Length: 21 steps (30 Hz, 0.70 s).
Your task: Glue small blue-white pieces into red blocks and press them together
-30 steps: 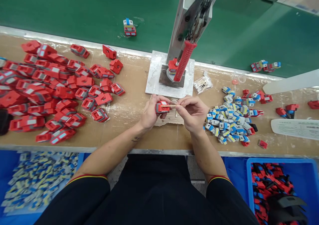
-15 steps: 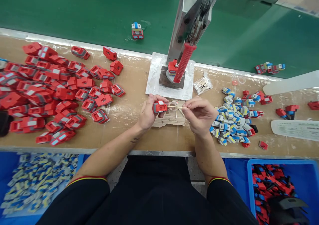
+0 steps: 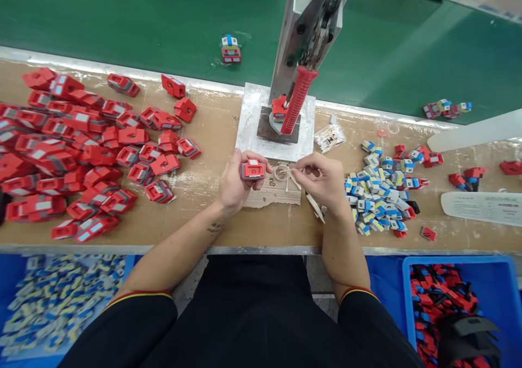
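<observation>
My left hand (image 3: 233, 186) is closed around a red toy vehicle body (image 3: 253, 170) with grey sides, its recessed face turned up. My right hand (image 3: 324, 179) pinches a thin cotton swab (image 3: 289, 170) between thumb and fingertips. The swab's far end lies over a small round clear dish (image 3: 279, 178), apart from the red body; whether it touches the dish I cannot tell. Under the dish is a torn cardboard piece (image 3: 269, 197), with another swab (image 3: 286, 185) resting by the dish. Beyond my hands stands a lever press with a red handle (image 3: 299, 100), a red part (image 3: 279, 107) beneath it.
Red bodies (image 3: 93, 153) are heaped on the left. White, blue and yellow parts (image 3: 377, 194) lie right, near a bag of swabs (image 3: 329, 137). Blue bins (image 3: 460, 260) flank me below the table edge. Assembled toys (image 3: 231, 50) sit on the green belt (image 3: 122, 20).
The swab's end has come away from the red body and is over the dish. My left hand has shifted left with the body, tilting it. Toys on the belt have moved right.
</observation>
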Available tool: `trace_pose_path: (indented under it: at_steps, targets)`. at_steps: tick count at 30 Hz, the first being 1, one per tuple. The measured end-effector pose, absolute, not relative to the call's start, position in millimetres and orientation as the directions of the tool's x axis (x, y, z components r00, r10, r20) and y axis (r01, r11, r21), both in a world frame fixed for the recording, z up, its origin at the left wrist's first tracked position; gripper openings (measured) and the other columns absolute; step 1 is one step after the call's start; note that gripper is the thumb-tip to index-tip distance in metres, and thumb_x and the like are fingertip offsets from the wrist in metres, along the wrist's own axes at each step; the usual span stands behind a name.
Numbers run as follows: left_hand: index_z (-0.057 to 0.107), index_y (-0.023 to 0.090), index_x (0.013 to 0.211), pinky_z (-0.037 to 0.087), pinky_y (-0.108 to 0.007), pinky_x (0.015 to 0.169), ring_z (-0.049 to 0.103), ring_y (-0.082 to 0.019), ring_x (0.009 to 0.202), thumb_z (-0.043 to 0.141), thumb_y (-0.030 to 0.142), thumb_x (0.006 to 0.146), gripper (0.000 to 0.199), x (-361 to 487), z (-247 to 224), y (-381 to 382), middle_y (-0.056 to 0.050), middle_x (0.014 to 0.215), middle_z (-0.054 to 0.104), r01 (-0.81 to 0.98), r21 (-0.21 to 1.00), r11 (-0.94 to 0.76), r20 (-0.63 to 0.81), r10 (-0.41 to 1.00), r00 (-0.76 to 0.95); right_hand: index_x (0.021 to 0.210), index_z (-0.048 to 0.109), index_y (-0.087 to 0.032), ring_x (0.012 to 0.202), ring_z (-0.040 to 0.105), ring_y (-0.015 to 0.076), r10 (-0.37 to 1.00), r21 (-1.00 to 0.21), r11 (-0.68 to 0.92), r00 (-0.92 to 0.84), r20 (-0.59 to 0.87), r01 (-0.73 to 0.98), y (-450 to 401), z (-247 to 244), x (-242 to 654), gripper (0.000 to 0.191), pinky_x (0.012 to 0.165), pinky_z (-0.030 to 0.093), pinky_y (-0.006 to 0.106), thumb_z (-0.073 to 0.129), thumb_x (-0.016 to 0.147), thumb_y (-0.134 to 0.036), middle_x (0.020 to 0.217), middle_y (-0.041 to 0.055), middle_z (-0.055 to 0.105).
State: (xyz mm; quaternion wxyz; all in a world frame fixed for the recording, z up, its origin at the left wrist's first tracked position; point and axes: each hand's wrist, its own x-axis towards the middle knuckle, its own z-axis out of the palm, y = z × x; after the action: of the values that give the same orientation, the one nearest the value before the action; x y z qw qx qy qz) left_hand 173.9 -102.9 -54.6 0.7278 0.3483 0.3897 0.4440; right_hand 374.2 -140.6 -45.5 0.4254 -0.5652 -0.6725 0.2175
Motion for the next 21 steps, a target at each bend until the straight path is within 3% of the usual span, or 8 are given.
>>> trace_pose_path:
  at_steps: [4, 9, 21]
  targets:
    - [0.064, 0.019, 0.076, 0.039, -0.025, 0.043, 0.053, -0.011, 0.045, 0.055, 0.08, 0.091, 0.064, 173.2, -63.5, -106.0, -0.006, 0.07, 0.072, -0.339, 0.91, 0.24, -0.144, 0.948, 0.285, 0.075, 0.063, -0.024, 0.062, 0.063, 0.015, 0.856, -0.88, 0.38, 0.253, 0.451, 0.286, -146.4, -38.5, 364.8, 0.031, 0.059, 0.051, 0.03, 0.083, 0.085, -0.046, 0.069, -0.0008, 0.069]
    - [0.069, 0.019, 0.08, 0.044, -0.027, 0.044, 0.056, -0.013, 0.047, 0.055, 0.078, 0.093, 0.062, 173.4, -70.0, -111.9, -0.007, 0.071, 0.073, -0.274, 0.948, 0.161, -0.08, 0.956, 0.284, 0.077, 0.064, -0.025, 0.063, 0.066, 0.0145, 0.876, -0.908, 0.413, 0.246, 0.416, 0.064, -148.5, -42.8, 341.7, 0.032, 0.058, 0.054, 0.029, 0.086, 0.084, -0.047, 0.07, -0.0013, 0.07]
    - [0.07, 0.018, 0.082, 0.045, -0.027, 0.045, 0.059, -0.013, 0.049, 0.054, 0.076, 0.094, 0.061, 173.1, -68.9, -112.5, -0.008, 0.075, 0.076, -0.265, 0.952, 0.156, -0.073, 0.951, 0.3, 0.074, 0.065, -0.023, 0.064, 0.069, 0.0144, 0.924, -0.939, 0.343, 0.175, 0.341, 0.023, -148.4, -43.5, 330.5, 0.034, 0.059, 0.057, 0.029, 0.087, 0.083, -0.048, 0.071, 0.0006, 0.074]
